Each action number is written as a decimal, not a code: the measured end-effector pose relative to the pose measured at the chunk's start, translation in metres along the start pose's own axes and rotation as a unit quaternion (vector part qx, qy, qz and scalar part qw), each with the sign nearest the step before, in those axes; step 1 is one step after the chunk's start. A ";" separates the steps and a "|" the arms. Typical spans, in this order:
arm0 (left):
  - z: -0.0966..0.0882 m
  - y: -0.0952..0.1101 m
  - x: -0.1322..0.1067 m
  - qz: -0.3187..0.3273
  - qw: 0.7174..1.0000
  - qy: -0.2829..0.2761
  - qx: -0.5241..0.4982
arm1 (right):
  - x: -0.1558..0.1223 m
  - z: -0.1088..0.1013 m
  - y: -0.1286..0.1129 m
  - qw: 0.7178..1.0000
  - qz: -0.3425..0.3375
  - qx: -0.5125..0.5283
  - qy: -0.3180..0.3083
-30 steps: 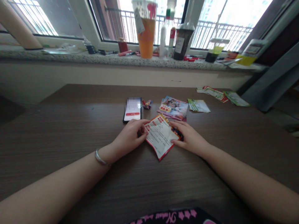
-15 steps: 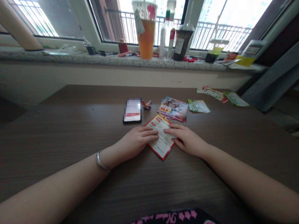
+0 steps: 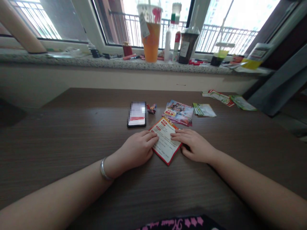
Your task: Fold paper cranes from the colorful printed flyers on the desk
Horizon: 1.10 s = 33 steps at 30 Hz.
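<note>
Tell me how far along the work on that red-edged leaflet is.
Done: the leaflet lies flat on the table. In hand: the left hand and right hand press its two sides with their fingertips. Remaining: the colourful flyer and green slips beyond it lie untouched. Whether the leaflet is folded, I cannot tell.

Colourful flyer (image 3: 179, 112): price ending "9.9", first digit unclear. Leaflet (image 3: 165, 142): print unreadable.

We see a white leaflet (image 3: 165, 140) edged in red with red labels, a dark brown wood-grain table (image 3: 72, 134), a black phone (image 3: 137, 114), an orange drink cup (image 3: 151, 33), a silver bracelet (image 3: 103, 169).
</note>
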<state>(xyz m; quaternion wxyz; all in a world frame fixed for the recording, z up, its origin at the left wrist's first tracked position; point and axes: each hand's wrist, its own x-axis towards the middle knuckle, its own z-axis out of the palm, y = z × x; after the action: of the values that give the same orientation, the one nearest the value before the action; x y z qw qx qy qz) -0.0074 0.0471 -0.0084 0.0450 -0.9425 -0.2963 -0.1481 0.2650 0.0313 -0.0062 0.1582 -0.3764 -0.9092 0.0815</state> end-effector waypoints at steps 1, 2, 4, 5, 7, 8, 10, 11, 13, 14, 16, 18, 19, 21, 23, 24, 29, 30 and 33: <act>-0.001 0.001 0.000 -0.001 1.000 -0.006 0.001 | 0.000 0.000 0.000 1.000 -0.001 -0.009 0.008; -0.002 0.002 0.000 -0.003 1.000 -0.012 0.000 | 0.000 0.000 0.001 1.000 -0.002 -0.017 0.016; -0.003 0.003 0.000 -0.008 1.000 -0.020 0.000 | -0.001 0.001 0.003 0.999 -0.002 -0.033 0.031; -0.003 0.002 0.000 -0.011 1.000 -0.024 0.000 | -0.001 0.001 0.004 0.998 0.000 -0.040 0.037; -0.003 0.002 0.000 -0.013 1.000 -0.029 0.000 | -0.002 0.001 0.006 0.997 0.004 -0.054 0.046; -0.003 0.001 0.000 -0.013 0.999 -0.031 0.001 | -0.003 0.001 0.006 0.997 0.005 -0.060 0.048; -0.003 0.000 0.000 -0.013 0.999 -0.036 0.001 | -0.003 0.001 0.007 0.996 0.008 -0.068 0.049; -0.004 0.000 0.000 -0.013 0.999 -0.038 0.000 | -0.002 0.001 0.007 0.996 0.008 -0.069 0.048; -0.005 0.000 0.001 -0.014 0.999 -0.042 -0.001 | -0.001 0.001 0.008 0.997 0.006 -0.064 0.047; -0.005 0.001 0.001 -0.015 0.999 -0.043 -0.001 | -0.001 0.001 0.008 0.997 0.004 -0.059 0.048; -0.005 0.001 0.002 -0.018 0.999 -0.044 0.001 | 0.000 0.001 0.010 0.997 0.001 -0.049 0.051; -0.005 0.001 0.003 -0.022 0.999 -0.045 0.005 | -0.001 0.001 0.011 0.997 0.001 -0.047 0.057; -0.004 0.001 0.004 -0.024 0.999 -0.044 0.007 | -0.001 0.001 0.012 0.997 0.004 -0.048 0.061; -0.003 -0.001 0.004 -0.029 0.999 -0.038 0.009 | -0.002 0.002 0.014 0.997 0.009 -0.049 0.066; -0.001 -0.003 0.005 -0.033 0.999 -0.027 0.005 | -0.003 0.003 0.015 0.996 0.014 -0.047 0.069; 0.000 -0.004 0.005 -0.034 0.999 -0.021 0.001 | -0.003 0.003 0.015 0.997 0.014 -0.044 0.069; -0.001 -0.009 0.006 -0.047 0.998 0.004 -0.050 | -0.004 0.003 0.017 0.997 0.016 -0.005 0.082; -0.001 -0.009 0.006 -0.052 0.997 0.006 -0.061 | -0.004 0.003 0.017 0.996 0.016 0.005 0.084; -0.001 -0.010 0.008 -0.071 0.994 0.006 -0.080 | -0.004 0.002 0.018 0.996 0.021 0.019 0.090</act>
<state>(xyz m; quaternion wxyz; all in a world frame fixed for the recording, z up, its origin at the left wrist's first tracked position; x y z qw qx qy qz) -0.0072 0.0597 -0.0054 -0.0394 -0.9188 -0.3491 -0.1801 0.2787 0.0413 -0.0134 0.2452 -0.3978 -0.8815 0.0675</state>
